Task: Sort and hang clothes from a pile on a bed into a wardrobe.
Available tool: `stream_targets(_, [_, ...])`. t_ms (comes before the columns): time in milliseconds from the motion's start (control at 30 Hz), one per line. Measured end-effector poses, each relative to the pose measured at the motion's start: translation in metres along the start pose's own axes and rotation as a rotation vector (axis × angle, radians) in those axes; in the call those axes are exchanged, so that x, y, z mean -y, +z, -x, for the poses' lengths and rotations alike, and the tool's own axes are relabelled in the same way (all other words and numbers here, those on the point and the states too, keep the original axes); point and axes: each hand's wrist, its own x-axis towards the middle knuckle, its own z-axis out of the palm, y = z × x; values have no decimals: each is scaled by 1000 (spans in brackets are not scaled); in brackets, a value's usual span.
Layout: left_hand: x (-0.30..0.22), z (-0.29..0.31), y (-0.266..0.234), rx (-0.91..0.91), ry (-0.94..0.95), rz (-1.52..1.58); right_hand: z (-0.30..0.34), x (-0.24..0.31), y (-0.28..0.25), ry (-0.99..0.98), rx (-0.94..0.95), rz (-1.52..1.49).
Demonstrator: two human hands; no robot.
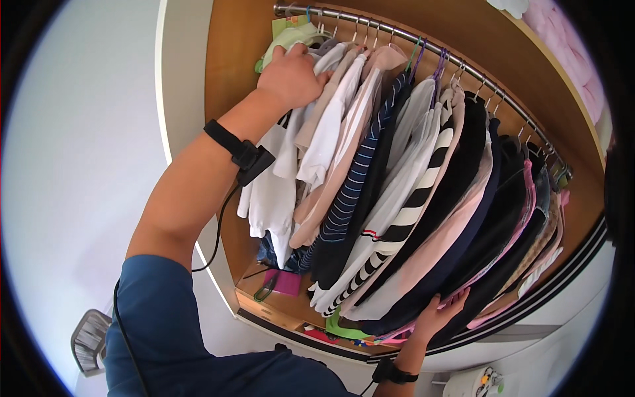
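A packed row of clothes hangs from a metal rail (423,45) inside a wooden wardrobe. Near the rail's left end, my left hand (294,78) has its fingers curled over the shoulders of light garments, with a pale green piece (289,41) just beyond them; its fingertips are partly hidden. White sleeves (268,188) and a beige garment (324,109) hang below it. Low on the right, my right hand (440,319) lies against the lower part of a black garment (473,281) with a pink edge beside it, thumb and fingers apart.
A magenta item (283,282) lies on the wardrobe floor at left, with a bright green hanger-like piece (340,329) farther right. Pink bedding (562,40) sits on the upper shelf. A grey chair (90,341) stands at lower left. Black cables run along my left arm.
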Motion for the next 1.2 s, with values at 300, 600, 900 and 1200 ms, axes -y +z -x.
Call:
stream_targets(300, [-19, 6, 0, -253, 182, -121, 12, 8, -15, -6, -30, 7])
stream_targets(600, [-34, -5, -4, -197, 129, 373, 8, 22, -20, -57, -41, 54])
stream_targets(900, [-77, -11, -10, -333, 331, -58, 6, 29, -18, -96, -77, 2])
stream_targets(1200, [-98, -30, 6, -201, 399, 91, 2, 15, -40, -25, -32, -55])
